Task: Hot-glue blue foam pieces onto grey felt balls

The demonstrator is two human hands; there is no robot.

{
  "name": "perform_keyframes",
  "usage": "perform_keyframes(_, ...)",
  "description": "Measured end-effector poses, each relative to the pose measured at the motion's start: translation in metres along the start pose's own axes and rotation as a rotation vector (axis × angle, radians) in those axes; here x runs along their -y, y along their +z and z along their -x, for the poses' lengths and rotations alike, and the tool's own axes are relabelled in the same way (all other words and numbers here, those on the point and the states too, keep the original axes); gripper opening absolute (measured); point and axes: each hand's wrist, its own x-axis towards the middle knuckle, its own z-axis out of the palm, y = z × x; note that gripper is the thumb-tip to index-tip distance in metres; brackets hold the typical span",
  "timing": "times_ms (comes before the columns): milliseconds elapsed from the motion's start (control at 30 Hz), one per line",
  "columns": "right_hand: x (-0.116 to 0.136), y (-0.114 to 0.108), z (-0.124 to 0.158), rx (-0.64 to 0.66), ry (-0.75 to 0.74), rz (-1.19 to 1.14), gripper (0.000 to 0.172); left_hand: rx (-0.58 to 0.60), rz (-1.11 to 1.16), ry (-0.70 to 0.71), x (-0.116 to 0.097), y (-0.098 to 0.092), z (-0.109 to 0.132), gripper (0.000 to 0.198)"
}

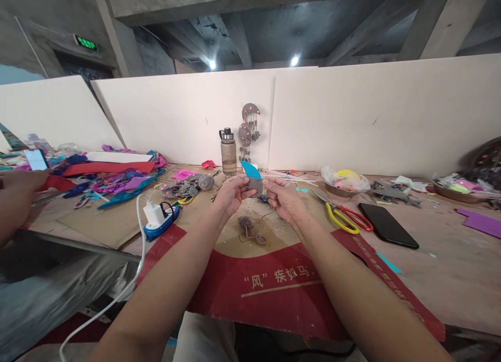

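Above the middle of the work mat, my left hand (234, 195) pinches a small flat grey piece (255, 186) that looks like felt. A pointed blue piece (251, 169) stands up behind its top edge; I cannot tell whether the two are joined. My right hand (282, 196) has its fingers closed at the right edge of the grey piece, and what lies between those fingertips is too small to make out. Below my hands, a ball of grey-brown yarn (245, 223) trails a loose strand on the mat.
Yellow-and-red-handled scissors (341, 219) and a black phone (388, 225) lie to the right. A water bottle (228, 152) stands behind, near a grey hanging ornament (245, 133). At left are a blue power strip (161, 224), coloured scraps (129, 182) and another person's hand (25, 182).
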Motion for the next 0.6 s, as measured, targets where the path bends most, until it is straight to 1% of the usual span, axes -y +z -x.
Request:
perform_keyframes(267, 0.0040, -0.0039, -0.0008, 0.000, 0.007, 0.061, 0.034, -0.001, -0.064, 0.030, -0.0039, 0.0053, 0.0048, 0.013)
perform_keyframes(433, 0.0053, -0.0042, -0.0002, -0.039, 0.006, 0.130, 0.031, 0.007, -0.079, 0.036, -0.0033, 0.0020, 0.0038, 0.016)
perform_keyframes(600, 0.0042, -0.0037, 0.0002, -0.061, 0.006, 0.151, 0.026, 0.030, -0.108, 0.045, -0.0014, -0.0013, 0.0012, 0.016)
